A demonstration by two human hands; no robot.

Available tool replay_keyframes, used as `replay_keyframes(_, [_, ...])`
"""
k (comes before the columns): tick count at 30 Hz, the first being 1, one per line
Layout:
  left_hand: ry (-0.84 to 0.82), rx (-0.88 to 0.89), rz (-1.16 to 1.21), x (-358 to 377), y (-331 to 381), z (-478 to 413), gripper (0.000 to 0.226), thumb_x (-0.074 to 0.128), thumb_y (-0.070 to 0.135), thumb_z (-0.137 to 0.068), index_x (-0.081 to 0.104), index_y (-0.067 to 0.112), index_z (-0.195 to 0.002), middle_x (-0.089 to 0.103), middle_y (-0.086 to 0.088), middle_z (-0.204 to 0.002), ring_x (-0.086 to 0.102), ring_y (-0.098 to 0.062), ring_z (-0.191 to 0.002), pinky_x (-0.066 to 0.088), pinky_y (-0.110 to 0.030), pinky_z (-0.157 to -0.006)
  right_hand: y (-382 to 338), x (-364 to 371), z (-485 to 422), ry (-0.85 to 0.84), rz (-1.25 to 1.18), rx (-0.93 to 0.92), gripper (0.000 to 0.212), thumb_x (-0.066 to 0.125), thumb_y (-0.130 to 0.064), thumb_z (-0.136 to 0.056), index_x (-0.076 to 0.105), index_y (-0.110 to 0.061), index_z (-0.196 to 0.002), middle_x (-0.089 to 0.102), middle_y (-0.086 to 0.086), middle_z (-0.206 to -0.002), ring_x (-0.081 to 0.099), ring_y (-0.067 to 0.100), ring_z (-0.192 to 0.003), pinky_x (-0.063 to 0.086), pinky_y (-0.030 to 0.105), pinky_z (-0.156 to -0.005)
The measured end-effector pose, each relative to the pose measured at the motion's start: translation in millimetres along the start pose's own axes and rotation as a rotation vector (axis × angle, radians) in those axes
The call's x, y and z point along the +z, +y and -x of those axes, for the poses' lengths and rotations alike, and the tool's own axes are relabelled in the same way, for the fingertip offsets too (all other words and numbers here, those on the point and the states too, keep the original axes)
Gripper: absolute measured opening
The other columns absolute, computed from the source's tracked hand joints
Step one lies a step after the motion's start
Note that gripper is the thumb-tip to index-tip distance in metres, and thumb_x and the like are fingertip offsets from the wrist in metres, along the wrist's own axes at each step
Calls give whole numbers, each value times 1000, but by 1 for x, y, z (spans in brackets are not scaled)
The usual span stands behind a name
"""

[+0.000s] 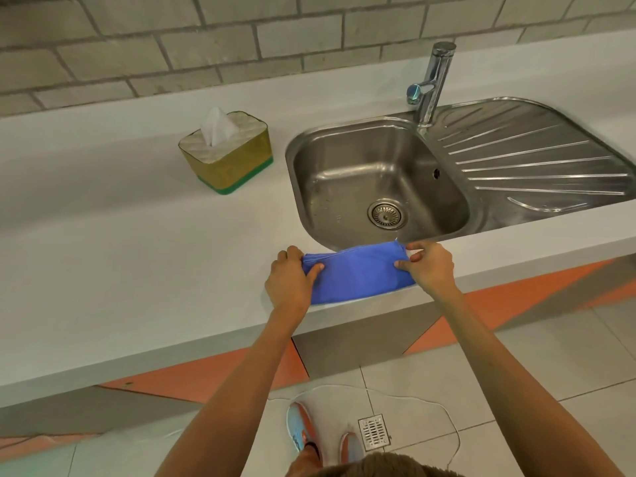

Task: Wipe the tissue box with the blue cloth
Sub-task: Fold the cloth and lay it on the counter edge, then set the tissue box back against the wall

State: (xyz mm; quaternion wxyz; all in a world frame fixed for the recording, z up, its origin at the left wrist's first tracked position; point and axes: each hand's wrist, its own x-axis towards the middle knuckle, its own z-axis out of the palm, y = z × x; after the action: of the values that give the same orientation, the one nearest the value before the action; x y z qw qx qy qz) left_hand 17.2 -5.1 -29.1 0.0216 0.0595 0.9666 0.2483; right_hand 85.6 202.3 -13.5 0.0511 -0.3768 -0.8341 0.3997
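Observation:
The blue cloth lies folded on the front edge of the white counter, just in front of the sink. My left hand pinches its left end and my right hand pinches its right end. The tissue box, yellow with a green base and a white tissue sticking out of its patterned top, stands further back on the counter, left of the sink and well apart from both hands.
A steel sink with a drain board and a chrome tap sits to the right. A brick wall backs the counter. Below are a tiled floor, a floor drain and a thin white cable.

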Motion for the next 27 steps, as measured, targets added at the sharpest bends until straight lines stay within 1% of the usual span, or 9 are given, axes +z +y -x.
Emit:
replay_keyframes(3, [34, -31, 74, -5, 0, -2, 45, 58, 45, -85, 52, 11, -114, 59, -10, -115, 60, -27, -101, 48, -36, -73, -1, -2, -1, 33, 19, -34, 54, 76, -22, -74, 57, -5, -122, 63, 18, -115, 60, 32, -104, 45, 35, -85])
replay_keyframes(5, [63, -80, 162, -11, 0, -6, 46, 56, 45, -86, 51, 11, -117, 61, -11, -116, 61, -28, -102, 48, -37, -78, -7, -1, -3, 80, 17, -90, 49, 73, -24, -76, 58, -7, -120, 60, 17, -119, 60, 32, -106, 46, 37, -88])
replay_keyframes(11, [110, -195, 392, -41, 4, -32, 42, 50, 46, -90, 53, 12, -113, 67, -11, -107, 62, -28, -100, 46, -35, -86, -46, 13, -15, 67, -22, -235, 43, 70, -21, -79, 60, -9, -119, 62, 16, -118, 56, 27, -111, 42, 29, -87])
replay_keyframes(13, [116, -226, 485, -53, 1, -43, 40, 49, 44, -91, 53, 12, -113, 67, -12, -109, 62, -28, -100, 48, -37, -92, -64, 22, -20, 24, -74, -239, 41, 71, -20, -78, 62, -7, -116, 66, 14, -110, 60, 26, -104, 45, 31, -87])
replay_keyframes(15, [115, -243, 558, -65, -4, -55, 38, 49, 42, -92, 52, 11, -114, 65, -15, -114, 62, -30, -102, 51, -43, -95, -83, 34, -26, -30, -124, -248, 39, 71, -19, -77, 63, -6, -113, 65, 13, -100, 60, 22, -90, 47, 34, -88])
replay_keyframes(18, [105, -263, 617, -83, -16, -74, 37, 46, 39, -93, 50, 10, -117, 63, -16, -118, 62, -32, -104, 51, -46, -96, -115, 53, -39, -90, -152, -280, 34, 70, -19, -78, 66, -7, -109, 69, 13, -101, 59, 19, -83, 48, 34, -87])
replay_keyframes(20, [99, -274, 673, -94, -26, -88, 35, 46, 36, -94, 50, 10, -116, 64, -16, -115, 64, -30, -98, 52, -43, -92, -137, 64, -49, -112, -161, -300, 31, 69, -20, -79, 67, -9, -107, 70, 11, -98, 57, 15, -83, 47, 35, -90])
replay_keyframes(24, [74, -354, 897, -119, -43, -119, 27, 45, 28, -95, 48, 9, -114, 62, -15, -100, 59, -18, -69, 48, -27, -62, -178, 86, -66, -148, -246, -315, 31, 66, -19, -82, 66, -6, -109, 65, 9, -89, 57, 16, -85, 48, 35, -90])
replay_keyframes(27, [-23, -459, 1081, -134, -55, -141, 31, 42, 27, -96, 46, 9, -121, 59, -12, -102, 58, -17, -70, 49, -27, -60, -199, 104, -75, -178, -323, -284, 37, 64, -21, -83, 62, -5, -116, 62, 7, -90, 61, 23, -90, 48, 39, -92])
